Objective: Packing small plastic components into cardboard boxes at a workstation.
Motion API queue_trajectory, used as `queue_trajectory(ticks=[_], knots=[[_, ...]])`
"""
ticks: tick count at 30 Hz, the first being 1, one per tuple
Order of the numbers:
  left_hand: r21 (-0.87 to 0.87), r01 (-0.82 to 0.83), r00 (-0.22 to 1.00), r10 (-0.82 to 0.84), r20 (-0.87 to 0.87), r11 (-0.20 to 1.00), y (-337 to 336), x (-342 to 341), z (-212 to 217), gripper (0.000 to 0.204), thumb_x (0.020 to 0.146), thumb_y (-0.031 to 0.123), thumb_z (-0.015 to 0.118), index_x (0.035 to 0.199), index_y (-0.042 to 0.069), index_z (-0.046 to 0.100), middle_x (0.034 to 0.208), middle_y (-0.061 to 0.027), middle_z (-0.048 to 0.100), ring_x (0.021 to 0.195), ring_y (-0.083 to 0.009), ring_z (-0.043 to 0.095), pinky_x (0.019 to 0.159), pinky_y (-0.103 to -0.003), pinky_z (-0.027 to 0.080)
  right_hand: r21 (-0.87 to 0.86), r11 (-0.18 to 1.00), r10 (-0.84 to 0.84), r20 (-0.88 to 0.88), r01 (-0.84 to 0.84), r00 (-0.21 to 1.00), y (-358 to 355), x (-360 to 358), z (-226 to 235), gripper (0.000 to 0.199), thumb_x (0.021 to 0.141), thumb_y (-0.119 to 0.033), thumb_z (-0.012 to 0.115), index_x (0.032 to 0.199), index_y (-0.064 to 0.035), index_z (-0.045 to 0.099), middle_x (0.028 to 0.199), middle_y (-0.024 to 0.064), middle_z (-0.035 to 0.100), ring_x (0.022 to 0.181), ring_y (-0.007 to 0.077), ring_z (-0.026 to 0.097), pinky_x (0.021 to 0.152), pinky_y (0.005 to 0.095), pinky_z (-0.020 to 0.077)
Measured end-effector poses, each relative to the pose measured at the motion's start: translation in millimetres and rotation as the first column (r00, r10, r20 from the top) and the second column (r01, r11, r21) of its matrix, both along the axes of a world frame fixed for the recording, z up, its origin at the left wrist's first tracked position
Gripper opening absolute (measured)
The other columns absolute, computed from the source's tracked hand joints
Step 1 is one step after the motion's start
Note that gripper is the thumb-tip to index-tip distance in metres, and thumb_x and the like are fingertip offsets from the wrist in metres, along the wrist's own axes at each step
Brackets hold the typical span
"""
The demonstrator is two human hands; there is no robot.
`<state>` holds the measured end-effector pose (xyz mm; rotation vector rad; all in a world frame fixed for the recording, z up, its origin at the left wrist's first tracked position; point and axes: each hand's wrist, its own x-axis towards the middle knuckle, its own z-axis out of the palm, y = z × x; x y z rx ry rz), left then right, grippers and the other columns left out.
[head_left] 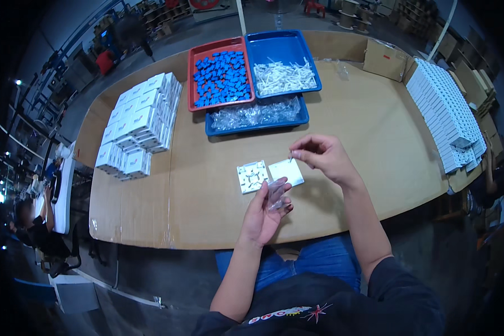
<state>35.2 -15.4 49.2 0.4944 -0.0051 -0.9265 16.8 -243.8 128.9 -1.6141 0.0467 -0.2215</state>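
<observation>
My left hand [263,217] is closed on a small clear plastic bag [275,194], held up above the near part of the table. Just beyond it lies a white square plate [245,180] with moulded details on its face. Beside that plate, to the right, rests a plain white square plate [286,171], partly covered by my hands. My right hand [322,157] hovers over the plain plate's far right corner. Its thumb and forefinger are pinched together on something small that I cannot make out.
A red tray [192,84] of blue parts and a blue tray [316,73] of white sticks stand at the back. A lower blue tray [257,130] holds clear bags. White box stacks [134,123] rise left; white plates [445,112] are stacked right. Cardboard walls edge the table.
</observation>
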Motion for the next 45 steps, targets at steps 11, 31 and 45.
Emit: queue_trajectory(ticks=[11, 31, 45], knots=[[0.163, 0.074, 0.978, -0.104, 0.182, 0.984, -1.7, -27.2, 24.0, 0.048, 0.111, 0.046, 0.049, 0.137, 0.007, 0.058, 0.12, -0.0137, 0.071, 0.093, -0.0177, 0.07, 0.083, -0.037, 0.061, -0.359, 0.841, 0.435, 0.005, -0.405, 0.9, 5.0, -27.3, 34.7, 0.014, 0.089, -0.009, 0.079, 0.102, -0.0068, 0.079, 0.106, 0.0021, 0.074, 0.088, 0.0109, 0.063, 0.072, 0.028, 0.0473], [0.133, 0.124, 0.936, -0.16, 0.313, 0.983, -2.0, -52.3, 51.2, 0.049, 0.109, 0.049, 0.053, 0.139, 0.011, 0.054, 0.115, -0.0092, 0.069, 0.101, -0.0233, 0.069, 0.096, -0.044, 0.056, -0.468, 0.659, 0.515, -0.289, -0.588, 0.807, 33.1, -68.9, 84.7, 0.043, 0.111, -0.031, 0.054, 0.112, 0.0071, 0.073, 0.131, 0.016, 0.071, 0.11, 0.0289, 0.069, 0.096, 0.0392, 0.053], [0.111, 0.199, 0.978, -0.204, 0.035, 0.974, -3.3, -19.8, -7.9, 0.06, 0.113, 0.049, 0.041, 0.14, -0.003, 0.056, 0.113, -0.0087, 0.073, 0.082, -0.0151, 0.068, 0.079, -0.033, 0.058, -0.452, 0.87, 0.143, -0.151, -0.198, 0.978, -72.2, 55.4, 2.9, 0.032, 0.106, -0.025, 0.063, 0.113, 0.0048, 0.074, 0.104, 0.009, 0.078, 0.096, 0.0144, 0.069, 0.088, 0.0339, 0.055]])
